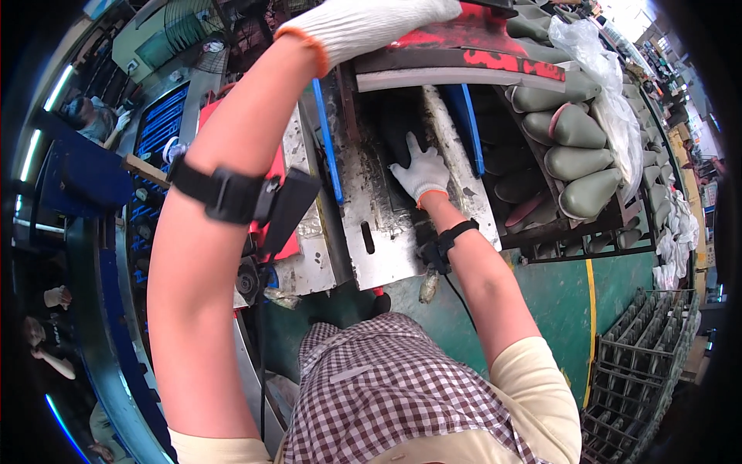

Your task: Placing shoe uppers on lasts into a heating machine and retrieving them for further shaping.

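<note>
My left hand [371, 29], in a white knit glove with an orange cuff, reaches across the top of the view to a worn red machine part [456, 35]. Its fingers look stretched out along that part, and the top edge cuts off some of the hand. My right hand [422, 168] wears a matching glove. It lies with fingers spread over a dark strip [390, 166] on the metal worktable [379, 259], below the red part's pale front edge. What its fingertips touch is hard to make out in the shadow.
Blue guards [328, 143] flank the worktable. To the right, a rack holds several grey-green shoe lasts [576, 162] beside clear plastic sheeting [618, 100]. A metal rack [638, 363] stands on the green floor [541, 298]. Other people [93, 120] are at the far left.
</note>
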The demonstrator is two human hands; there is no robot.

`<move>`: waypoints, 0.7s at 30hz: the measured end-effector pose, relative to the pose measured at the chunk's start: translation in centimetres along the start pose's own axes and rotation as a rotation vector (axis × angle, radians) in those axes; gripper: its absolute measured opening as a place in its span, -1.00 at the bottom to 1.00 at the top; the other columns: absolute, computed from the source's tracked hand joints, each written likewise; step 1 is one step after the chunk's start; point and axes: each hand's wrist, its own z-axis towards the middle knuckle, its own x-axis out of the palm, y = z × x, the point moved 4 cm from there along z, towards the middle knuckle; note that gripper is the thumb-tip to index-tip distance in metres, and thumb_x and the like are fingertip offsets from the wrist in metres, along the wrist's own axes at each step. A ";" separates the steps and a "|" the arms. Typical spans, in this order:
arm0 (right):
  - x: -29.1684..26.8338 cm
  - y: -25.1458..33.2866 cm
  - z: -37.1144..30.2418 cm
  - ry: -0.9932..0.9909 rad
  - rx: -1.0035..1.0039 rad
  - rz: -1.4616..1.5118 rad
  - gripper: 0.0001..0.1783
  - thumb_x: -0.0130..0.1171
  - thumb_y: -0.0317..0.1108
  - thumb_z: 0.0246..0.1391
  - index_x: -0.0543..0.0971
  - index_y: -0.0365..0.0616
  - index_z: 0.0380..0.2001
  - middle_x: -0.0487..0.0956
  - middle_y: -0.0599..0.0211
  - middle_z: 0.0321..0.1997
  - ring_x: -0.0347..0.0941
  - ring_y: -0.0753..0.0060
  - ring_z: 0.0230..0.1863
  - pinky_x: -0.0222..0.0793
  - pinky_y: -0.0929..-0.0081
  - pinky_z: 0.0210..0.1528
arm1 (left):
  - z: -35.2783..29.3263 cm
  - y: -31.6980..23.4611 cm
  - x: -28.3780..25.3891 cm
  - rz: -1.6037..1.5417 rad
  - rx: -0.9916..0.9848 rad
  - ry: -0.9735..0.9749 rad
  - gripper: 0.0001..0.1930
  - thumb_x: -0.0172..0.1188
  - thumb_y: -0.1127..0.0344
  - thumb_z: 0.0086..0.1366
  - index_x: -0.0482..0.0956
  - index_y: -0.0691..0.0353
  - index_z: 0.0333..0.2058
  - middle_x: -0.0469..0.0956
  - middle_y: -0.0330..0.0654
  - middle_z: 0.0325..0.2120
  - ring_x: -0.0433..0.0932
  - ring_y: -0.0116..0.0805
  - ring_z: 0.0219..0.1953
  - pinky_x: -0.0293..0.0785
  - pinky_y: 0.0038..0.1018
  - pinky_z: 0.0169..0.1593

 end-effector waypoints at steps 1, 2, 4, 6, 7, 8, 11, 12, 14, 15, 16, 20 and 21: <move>-0.6 0.0 -0.2 0.070 -0.012 0.047 0.08 0.23 0.35 0.08 0.06 0.32 0.58 0.40 -0.23 0.35 0.46 -0.23 0.28 0.46 0.04 0.27 | 0.4 0.2 0.3 -0.127 -0.083 0.015 -0.33 0.19 0.08 0.43 0.29 0.30 0.38 0.41 0.14 0.30 0.40 -0.12 0.33 0.32 -0.33 0.35; -0.8 -0.4 0.0 0.062 -0.016 0.045 0.08 0.23 0.35 0.08 0.06 0.32 0.58 0.40 -0.23 0.35 0.46 -0.23 0.28 0.46 0.04 0.27 | 0.8 0.4 0.5 -0.254 -0.165 0.031 -0.39 0.21 0.12 0.41 0.36 0.28 0.33 0.47 0.13 0.23 0.47 -0.13 0.26 0.39 -0.33 0.29; -0.2 -3.2 0.7 0.023 -0.068 0.212 0.13 0.22 0.38 0.07 0.09 0.14 0.58 0.30 -0.29 0.46 0.34 -0.33 0.38 0.31 0.05 0.42 | 1.9 0.1 1.1 -0.004 -0.087 0.016 -0.48 0.25 0.17 0.35 0.47 0.31 0.19 0.54 0.07 0.09 0.56 -0.15 0.10 0.46 -0.34 0.18; 0.1 -5.7 -0.8 -0.122 -0.072 0.390 0.02 0.27 0.28 0.09 0.26 -0.03 0.49 0.40 -0.22 0.39 0.36 -0.26 0.38 0.28 0.06 0.42 | 0.8 0.2 2.1 -0.027 -0.056 -0.028 -0.52 0.26 0.16 0.33 0.51 0.32 0.12 0.56 0.08 0.07 0.57 -0.13 0.10 0.48 -0.31 0.17; -1.0 -6.1 -2.8 -0.163 -0.106 0.458 -0.05 0.29 0.21 0.12 0.34 -0.10 0.45 0.44 -0.20 0.36 0.36 -0.22 0.38 0.28 0.08 0.42 | -0.2 0.7 2.2 0.046 -0.059 -0.052 -0.49 0.26 0.16 0.35 0.49 0.32 0.18 0.56 0.07 0.11 0.55 -0.17 0.15 0.43 -0.35 0.24; -1.7 -7.1 -5.2 -0.341 -0.187 0.508 -0.25 0.29 0.02 0.18 0.47 -0.20 0.33 0.53 -0.15 0.27 0.41 -0.16 0.34 0.28 0.11 0.41 | -1.1 1.3 2.8 0.114 -0.057 -0.074 -0.47 0.26 0.16 0.37 0.47 0.31 0.23 0.55 0.06 0.15 0.54 -0.21 0.20 0.39 -0.38 0.30; -1.2 -11.2 -13.4 -0.491 -0.029 0.819 -0.57 0.26 -0.26 0.22 0.61 -0.37 0.04 0.62 -0.07 0.09 0.53 -0.01 0.18 0.37 0.22 0.30 | -4.8 0.3 4.6 0.223 0.103 -0.213 -0.53 0.31 0.21 0.22 0.54 0.30 0.06 0.60 0.06 -0.09 0.58 0.05 0.03 0.47 -0.22 0.20; -0.7 -12.0 -16.4 -0.474 0.127 0.831 -0.63 0.23 -0.29 0.26 0.61 -0.36 -0.01 0.64 -0.03 0.01 0.56 0.05 0.09 0.42 0.24 0.22 | -6.1 0.1 5.7 0.237 0.185 -0.253 -0.55 0.31 0.23 0.19 0.55 0.29 0.03 0.59 0.06 -0.11 0.57 0.10 0.00 0.47 -0.17 0.19; 7.3 -17.9 -20.1 -0.294 0.299 0.946 -0.75 0.17 -0.31 0.33 0.57 -0.31 -0.10 0.62 0.14 -0.15 0.55 0.25 -0.10 0.47 0.25 0.07 | -8.2 -0.5 8.9 0.257 0.207 -0.257 -0.58 0.34 0.28 0.09 0.57 0.26 -0.05 0.57 0.05 -0.18 0.55 0.13 -0.07 0.47 -0.08 0.11; 9.3 -17.5 -22.1 -0.174 0.347 1.130 -0.81 0.16 -0.30 0.36 0.56 -0.22 -0.15 0.61 0.27 -0.20 0.52 0.42 -0.18 0.49 0.33 -0.08 | -9.6 -0.3 10.1 0.257 0.211 -0.240 -0.58 0.35 0.30 0.05 0.57 0.25 -0.08 0.56 0.03 -0.21 0.54 0.11 -0.08 0.46 -0.08 0.06; 11.3 -17.0 -23.7 0.166 0.440 1.229 -0.82 0.17 -0.25 0.39 0.57 -0.13 -0.16 0.61 0.34 -0.20 0.51 0.55 -0.23 0.49 0.43 -0.21 | -11.1 0.2 11.3 0.262 0.217 -0.224 -0.59 0.37 0.33 0.01 0.57 0.24 -0.11 0.55 0.02 -0.24 0.53 0.09 -0.10 0.45 -0.07 0.01; 11.2 -11.3 -27.6 0.739 0.527 2.003 -0.52 -0.01 0.07 0.46 0.49 0.06 0.25 0.67 0.11 0.05 0.66 0.18 -0.15 0.58 0.29 -0.25 | -17.4 2.3 16.6 0.325 0.311 -0.259 -0.40 0.35 0.40 -0.09 0.47 0.15 0.03 0.50 -0.06 -0.18 0.49 0.09 -0.02 0.42 0.01 0.01; 10.4 -10.1 -27.7 0.819 0.529 2.145 -0.51 -0.03 0.08 0.47 0.47 0.08 0.27 0.66 0.07 0.07 0.65 0.14 -0.16 0.57 0.28 -0.26 | -18.8 3.2 18.2 0.365 0.312 -0.249 -0.35 0.35 0.40 -0.11 0.44 0.13 0.07 0.49 -0.08 -0.14 0.48 0.08 0.02 0.41 0.04 0.05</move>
